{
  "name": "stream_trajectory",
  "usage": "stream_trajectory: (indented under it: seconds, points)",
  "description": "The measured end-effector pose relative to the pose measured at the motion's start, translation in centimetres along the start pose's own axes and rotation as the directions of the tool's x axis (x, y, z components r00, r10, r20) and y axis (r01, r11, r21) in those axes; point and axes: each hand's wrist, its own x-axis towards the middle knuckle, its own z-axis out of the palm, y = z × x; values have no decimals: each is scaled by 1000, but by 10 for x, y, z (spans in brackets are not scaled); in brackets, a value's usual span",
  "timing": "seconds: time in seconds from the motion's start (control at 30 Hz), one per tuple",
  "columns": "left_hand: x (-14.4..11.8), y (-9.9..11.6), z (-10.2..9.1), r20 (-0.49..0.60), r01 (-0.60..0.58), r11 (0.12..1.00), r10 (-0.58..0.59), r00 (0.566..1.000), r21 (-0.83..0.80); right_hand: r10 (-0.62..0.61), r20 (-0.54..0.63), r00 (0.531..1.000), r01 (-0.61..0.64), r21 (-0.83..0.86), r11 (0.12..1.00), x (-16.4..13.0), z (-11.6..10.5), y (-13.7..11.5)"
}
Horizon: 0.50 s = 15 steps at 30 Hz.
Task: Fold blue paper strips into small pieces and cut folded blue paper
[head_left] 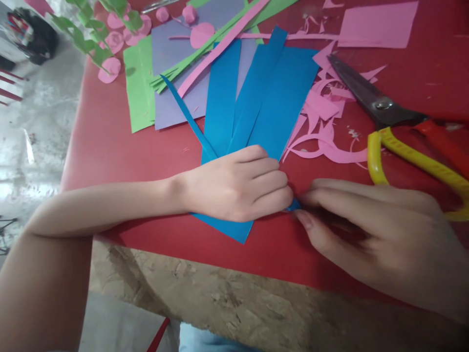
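Narrow blue strip (188,117) slants from beneath left hand (238,187); it points forward-left.

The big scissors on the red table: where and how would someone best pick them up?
Probably by the yellow handle, coming from the near right side, beside the right hand. The scissors lie with their pointed blades aimed away from that hand, and the handle's loop seems to offer room for fingers.

I spotted bare desk (142,159) left of the blue paper (222,93), but scissors (388,111) and pink scraps (321,104) crowded the right side!
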Motion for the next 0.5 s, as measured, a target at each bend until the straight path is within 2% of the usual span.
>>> stream_trajectory:
  seconds: [0.2, 0.37, 0.5]
  points:
    - [3, 3, -4, 20, -63, 993, 62, 998, 101, 17, 44, 999, -18, 33, 999, 3, -1, -5]
    - [4, 4, -5, 63, -66, 987, 58, 996, 144, 63, 10, 998, -64, 85, 994, 4, 2, -6]
    - [4, 4, -5, 104, -69, 987, 54, 993, 144, 130, 74, 989, -141, 173, 975, 7, 6, -3]
